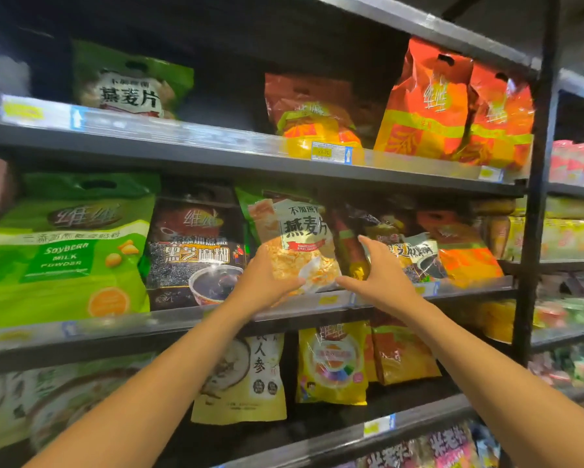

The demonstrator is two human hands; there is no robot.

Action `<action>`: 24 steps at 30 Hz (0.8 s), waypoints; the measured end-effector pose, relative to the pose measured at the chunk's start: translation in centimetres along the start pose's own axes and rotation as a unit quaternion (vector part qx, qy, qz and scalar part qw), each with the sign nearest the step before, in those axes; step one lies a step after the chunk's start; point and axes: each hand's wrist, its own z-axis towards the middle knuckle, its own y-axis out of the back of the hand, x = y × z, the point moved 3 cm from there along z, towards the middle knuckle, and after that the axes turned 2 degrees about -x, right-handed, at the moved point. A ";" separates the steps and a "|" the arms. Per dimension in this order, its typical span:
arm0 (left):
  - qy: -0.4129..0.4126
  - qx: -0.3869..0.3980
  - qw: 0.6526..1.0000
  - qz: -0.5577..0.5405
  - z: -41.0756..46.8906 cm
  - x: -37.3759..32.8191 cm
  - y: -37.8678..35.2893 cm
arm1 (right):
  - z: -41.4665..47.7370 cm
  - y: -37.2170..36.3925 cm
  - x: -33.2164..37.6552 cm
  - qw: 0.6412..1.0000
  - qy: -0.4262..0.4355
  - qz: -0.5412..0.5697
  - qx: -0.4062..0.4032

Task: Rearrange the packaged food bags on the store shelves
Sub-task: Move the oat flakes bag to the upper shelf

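A green oat-flake bag [294,238] with a clear window stands on the middle shelf [182,319]. My left hand [267,282] grips its lower left corner, thumb across the front. To the bag's right my right hand [382,275] is spread open, its thumb near the bag's lower right edge and its fingers against a slim red pack [348,244] and a dark sesame-paste bag [415,255]. A second oat-flake bag [128,82] stands on the upper shelf at the left.
On the middle shelf a green soybean milk powder bag [67,248] and a black sesame bag [196,251] stand to the left, orange bags [459,244] to the right. Orange-red bags [452,103] fill the upper shelf right. Yellow bags [331,363] sit below. A black upright post [537,184] bounds the bay.
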 end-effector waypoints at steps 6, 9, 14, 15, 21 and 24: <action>0.121 -0.031 0.988 0.094 2.7 -0.4 -1.5 | 5.8 -2.6 -3.8 0.994 0.019 0.075 0.078; 0.152 -0.011 0.980 0.132 3.1 -1.3 -2.2 | 8.0 -3.8 -5.2 0.986 0.025 0.117 0.112; 0.167 0.023 0.976 0.135 4.1 -1.4 -3.4 | 10.9 -6.1 -6.4 0.970 0.004 0.169 0.176; 0.172 0.022 0.975 0.141 4.4 -1.3 -3.6 | 11.4 -6.6 -6.7 0.966 0.001 0.175 0.192; 0.179 -0.003 0.965 0.190 5.4 -0.8 -4.1 | 13.2 -9.0 -7.2 0.949 0.012 0.186 0.256; 0.183 -0.012 0.963 0.200 5.6 -0.4 -4.1 | 13.3 -9.5 -7.2 0.947 0.026 0.197 0.254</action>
